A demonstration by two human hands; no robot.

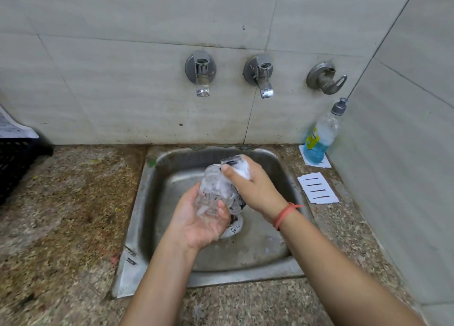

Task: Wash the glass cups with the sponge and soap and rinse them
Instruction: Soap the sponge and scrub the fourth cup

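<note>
- The left hand was curled round the base of a cup, thumb across the glass, holding it tilted over the middle of the sink, mouth pointing away from the person.
- The cup was streaked with suds, inside or outside I could not tell.
- The right hand gripped a sponge – dark, white foam over its top end – and pressed it along the cup's right side.
- The right hand covered most of the sponge; only its two ends showed, above and below the fingers.
- Both hands and the cup hid part of the drain, which had froth on it.
- A red thread was tied round the right wrist.
- On the tiled wall above the sink sat a tap and a second tap, with a valve to their right.
- A soap bottle, part full of blue liquid, stood in the far right corner on a paper, well apart from the hands.
- A card with black lines lay on the counter just beside the sink's right rim – nearer the person than the bottle.
- A black crate sat at the counter's left edge, a printed sheet on top.
</note>
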